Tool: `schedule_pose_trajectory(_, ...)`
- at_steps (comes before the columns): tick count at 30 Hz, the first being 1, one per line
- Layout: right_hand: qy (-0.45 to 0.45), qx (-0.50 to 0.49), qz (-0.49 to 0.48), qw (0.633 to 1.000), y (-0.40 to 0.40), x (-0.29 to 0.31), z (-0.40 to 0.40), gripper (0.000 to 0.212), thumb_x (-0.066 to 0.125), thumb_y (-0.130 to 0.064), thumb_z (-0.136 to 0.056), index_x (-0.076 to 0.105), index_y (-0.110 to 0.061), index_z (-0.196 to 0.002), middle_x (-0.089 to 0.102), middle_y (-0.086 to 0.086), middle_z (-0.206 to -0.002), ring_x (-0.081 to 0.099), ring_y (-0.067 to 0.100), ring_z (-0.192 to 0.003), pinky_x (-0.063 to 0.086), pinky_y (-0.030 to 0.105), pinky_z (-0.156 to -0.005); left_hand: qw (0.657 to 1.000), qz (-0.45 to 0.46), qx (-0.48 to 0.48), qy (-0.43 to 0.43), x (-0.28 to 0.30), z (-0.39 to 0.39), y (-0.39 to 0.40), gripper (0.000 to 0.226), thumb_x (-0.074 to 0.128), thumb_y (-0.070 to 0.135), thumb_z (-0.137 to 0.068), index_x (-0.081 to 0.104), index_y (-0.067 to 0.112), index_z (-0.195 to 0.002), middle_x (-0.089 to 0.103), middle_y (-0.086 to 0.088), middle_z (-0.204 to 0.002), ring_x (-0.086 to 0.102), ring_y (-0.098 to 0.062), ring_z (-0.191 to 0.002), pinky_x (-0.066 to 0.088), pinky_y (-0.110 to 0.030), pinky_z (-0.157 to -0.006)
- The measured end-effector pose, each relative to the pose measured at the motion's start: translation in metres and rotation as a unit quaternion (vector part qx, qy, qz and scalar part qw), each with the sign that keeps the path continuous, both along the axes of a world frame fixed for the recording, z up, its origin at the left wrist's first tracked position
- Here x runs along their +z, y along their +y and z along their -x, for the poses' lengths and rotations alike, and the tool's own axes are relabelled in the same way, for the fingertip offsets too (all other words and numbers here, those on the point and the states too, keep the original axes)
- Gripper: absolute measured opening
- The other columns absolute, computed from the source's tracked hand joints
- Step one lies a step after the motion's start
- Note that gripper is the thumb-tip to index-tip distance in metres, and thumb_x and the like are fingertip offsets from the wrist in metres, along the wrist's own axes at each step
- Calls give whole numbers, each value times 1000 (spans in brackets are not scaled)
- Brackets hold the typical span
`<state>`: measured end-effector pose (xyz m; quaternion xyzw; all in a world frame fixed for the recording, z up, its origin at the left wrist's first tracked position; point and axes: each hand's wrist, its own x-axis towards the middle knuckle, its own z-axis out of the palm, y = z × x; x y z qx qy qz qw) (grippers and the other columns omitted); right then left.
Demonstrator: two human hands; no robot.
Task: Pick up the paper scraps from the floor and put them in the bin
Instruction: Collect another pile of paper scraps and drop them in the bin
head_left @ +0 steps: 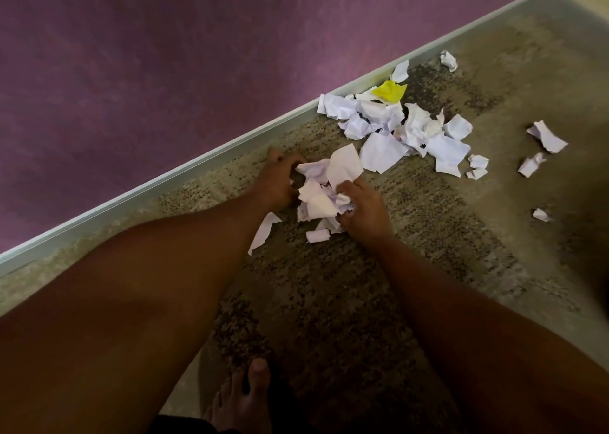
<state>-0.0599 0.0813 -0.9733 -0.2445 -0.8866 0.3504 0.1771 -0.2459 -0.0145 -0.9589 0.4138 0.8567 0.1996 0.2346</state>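
A bunch of white paper scraps (pixel 324 186) lies on the carpet between my two hands. My left hand (pixel 275 178) curls round its left side, and my right hand (pixel 362 208) grips its right side. A bigger heap of white scraps (pixel 395 127) with one yellow scrap (pixel 390 91) lies further off by the skirting board. Loose single scraps (pixel 547 135) are scattered to the right. The bin is out of view.
A purple wall (pixel 164 71) with a pale skirting board (pixel 197 157) runs diagonally on the left. The floor is a mottled beige carpet (pixel 329 285). My bare foot (pixel 244 397) stands at the bottom edge.
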Motion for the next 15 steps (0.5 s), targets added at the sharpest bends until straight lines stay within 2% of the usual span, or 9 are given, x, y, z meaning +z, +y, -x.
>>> schedule_pose_trajectory(3, 10, -12, -9, 1000, 0, 2, -5, 29, 58, -19, -70, 66, -6, -95, 58, 17, -95, 59, 34, -78, 42, 28, -61, 999, -18, -32, -9, 0, -6, 9, 27, 72, 14, -83, 68, 12, -109, 50, -14, -115, 53, -29, -100, 40, -29, -79)
schedule_pose_trajectory(5, 17, -24, -7, 1000, -1, 4, -6, 36, 53, -26, -69, 66, -4, -94, 59, 17, -95, 59, 32, -78, 41, 27, -61, 997, -30, -60, -27, 0, -8, 10, 16, 75, 10, -79, 73, 14, -95, 59, -15, -105, 58, -30, -92, 44, -30, -75)
schedule_pose_trajectory(7, 28, -37, -5, 999, -1, 6, -8, 38, 53, -27, -66, 66, -3, -93, 59, 17, -94, 59, 32, -78, 44, 30, -60, 995, -55, -68, -40, 0, -12, 10, 18, 75, 2, -77, 74, 10, -93, 64, -17, -99, 58, -25, -85, 42, -27, -71)
schedule_pose_trajectory(10, 43, -65, -1, 997, 1, 9, -11, 36, 53, -18, -66, 67, -1, -94, 60, 18, -95, 61, 32, -79, 49, 33, -63, 992, -84, -74, -56, 3, -17, 9, 21, 72, -3, -79, 72, 4, -100, 67, -12, -99, 56, -16, -88, 39, -23, -71)
schedule_pose_trajectory(12, 45, -84, 1, 995, 0, 12, -11, 33, 54, -11, -65, 67, 0, -93, 60, 18, -94, 59, 27, -77, 44, 28, -62, 990, -95, -78, -62, 5, -20, 8, 21, 72, 0, -80, 72, 4, -101, 65, -4, -95, 56, -13, -89, 37, -21, -67)
schedule_pose_trajectory(15, 64, -97, -4, 993, 0, 15, -12, 27, 54, -6, -67, 66, 1, -91, 61, 17, -90, 53, 19, -74, 34, 19, -61, 989, -102, -77, -79, 8, -24, 8, 12, 71, 2, -81, 69, 7, -92, 61, 1, -83, 54, -11, -78, 35, -21, -64)
